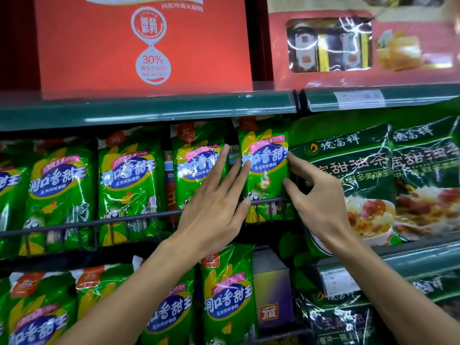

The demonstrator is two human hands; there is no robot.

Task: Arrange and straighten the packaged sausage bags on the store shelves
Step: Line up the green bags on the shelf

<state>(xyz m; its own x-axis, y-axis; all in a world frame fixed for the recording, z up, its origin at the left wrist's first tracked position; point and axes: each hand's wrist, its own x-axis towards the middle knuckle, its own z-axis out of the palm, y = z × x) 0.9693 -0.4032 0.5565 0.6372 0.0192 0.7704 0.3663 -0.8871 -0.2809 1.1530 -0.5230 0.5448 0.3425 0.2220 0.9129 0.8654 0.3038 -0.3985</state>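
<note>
I see both hands on the middle shelf, at about 12 o'clock from the frame's centre. The task's sausage bag [267, 170] stands upright at the right end of its row: glossy green plastic with yellow corn art, a blue oval with white characters, a pink strip above it and an orange tab at the top. My left hand [216, 195] lies with straight, spread fingers across the bag's left edge and the neighbouring sausage bag [199, 165] at its 9 o'clock, gripping nothing. My right hand [321, 195] pinches the bag's right edge, index finger high and thumb lower, the other fingers curled.

More matching bags [129, 185] run toward 9 o'clock, all leaning behind a dark wire rail [99, 222]. At 3 o'clock of the held bag lie big dark-green packets [373, 175] printed with a bowl of food. The shelf edge [149, 108] above is green metal; at 12 o'clock sits a red carton [144, 46] marked 30%, with a windowed red gift box [348, 46] at 1 o'clock. At 6 o'clock another row of green bags [227, 295] fills the lower shelf.
</note>
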